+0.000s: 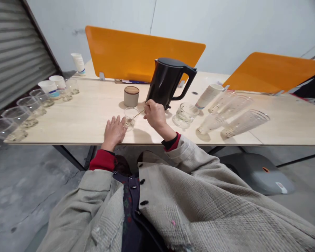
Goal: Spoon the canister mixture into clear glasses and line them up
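A small clear glass (131, 113) stands near the table's front edge. My right hand (154, 113) is closed around the end of a thin spoon (138, 115), whose far end dips into the glass. My left hand (114, 130) lies on the tabletop just left of the glass, fingers stretched out and the fingertips close to its base. Whether they touch it I cannot tell. Behind the glass sits a grey canister (131, 98) with a wooden lid. A black electric kettle (164, 82) stands just beyond my right hand, its handle towards the right.
Right of the kettle are a stacked glass bowl (186, 114), a leaning stack of paper cups (209, 96) and several tall glasses (246, 123). Clear cups (17, 115) and paper cups (47, 86) line the table's left end. Orange dividers (120, 52) rise behind.
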`<control>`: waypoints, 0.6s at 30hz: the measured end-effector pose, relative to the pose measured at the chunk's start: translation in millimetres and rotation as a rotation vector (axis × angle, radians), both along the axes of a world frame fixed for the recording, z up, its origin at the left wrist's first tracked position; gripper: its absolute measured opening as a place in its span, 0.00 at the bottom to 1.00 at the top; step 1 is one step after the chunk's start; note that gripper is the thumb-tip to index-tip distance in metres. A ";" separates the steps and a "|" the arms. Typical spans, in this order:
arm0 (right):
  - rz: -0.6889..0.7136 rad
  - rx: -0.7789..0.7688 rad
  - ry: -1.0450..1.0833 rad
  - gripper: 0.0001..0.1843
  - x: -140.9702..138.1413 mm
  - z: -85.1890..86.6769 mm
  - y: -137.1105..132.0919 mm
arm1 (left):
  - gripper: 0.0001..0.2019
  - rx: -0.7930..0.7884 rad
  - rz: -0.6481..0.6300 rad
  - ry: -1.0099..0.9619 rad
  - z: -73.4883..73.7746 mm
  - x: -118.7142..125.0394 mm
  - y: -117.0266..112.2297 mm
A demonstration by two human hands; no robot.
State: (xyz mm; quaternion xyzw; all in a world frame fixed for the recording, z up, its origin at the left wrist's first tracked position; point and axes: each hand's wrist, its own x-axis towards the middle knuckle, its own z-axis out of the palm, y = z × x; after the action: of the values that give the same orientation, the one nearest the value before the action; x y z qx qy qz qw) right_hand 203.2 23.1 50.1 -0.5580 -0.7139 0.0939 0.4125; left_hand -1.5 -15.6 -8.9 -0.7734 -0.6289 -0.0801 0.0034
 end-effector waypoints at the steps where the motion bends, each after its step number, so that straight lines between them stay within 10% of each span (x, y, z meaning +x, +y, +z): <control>1: -0.001 -0.006 0.008 0.13 0.1 1.3 -0.3 | 0.32 -0.003 0.000 -0.001 0.0 -0.1 0.3; 11: -0.038 0.252 0.175 0.15 45.0 33.2 -31.5 | 0.32 -0.014 0.001 0.002 -1.1 -1.1 1.6; 18: -0.387 0.423 0.212 0.17 129.9 42.4 -46.4 | 0.32 -0.009 -0.002 0.009 -0.2 -1.8 2.1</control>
State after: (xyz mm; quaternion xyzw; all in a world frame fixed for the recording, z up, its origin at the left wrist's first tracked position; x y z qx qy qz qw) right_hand 333.1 -23.3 92.5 -0.5726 -0.5509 -0.0797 0.6019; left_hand -3.2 -13.5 -9.1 -0.7743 -0.6285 -0.0738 0.0028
